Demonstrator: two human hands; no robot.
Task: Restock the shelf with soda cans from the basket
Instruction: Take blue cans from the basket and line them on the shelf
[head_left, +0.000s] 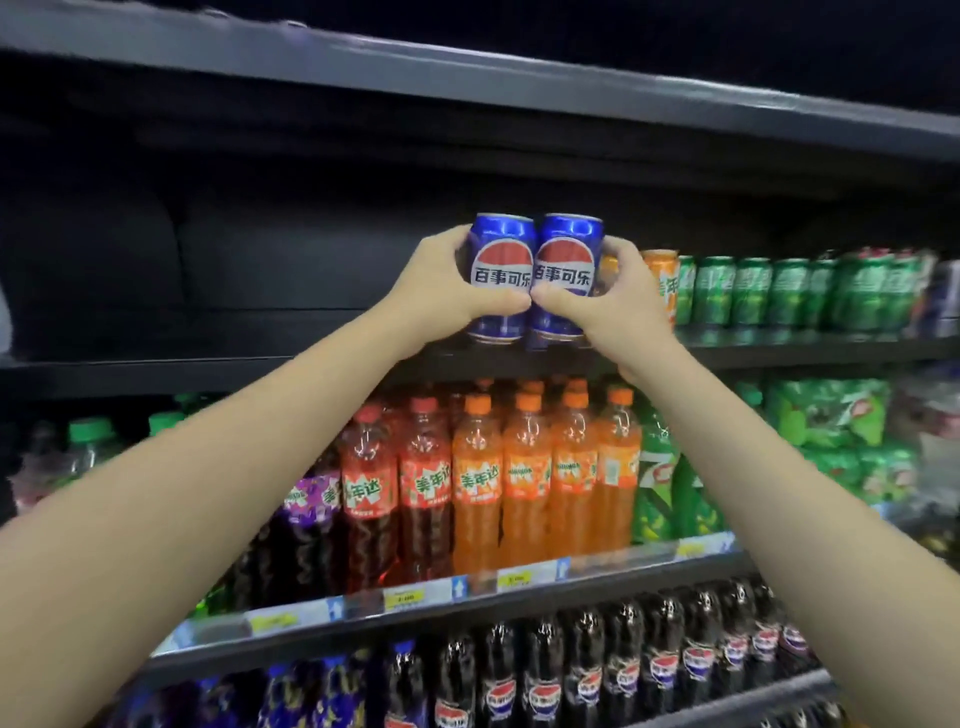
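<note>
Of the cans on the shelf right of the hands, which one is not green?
The orange can, directly beside the right hand; every other can in that row is green.

Blue cans (535, 275) with red-white-blue emblems; orange bottles (545, 478).

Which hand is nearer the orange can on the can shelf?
Right. The right hand holds the right blue can directly beside the orange can; the left hand holds the left blue can, farther left.
</note>
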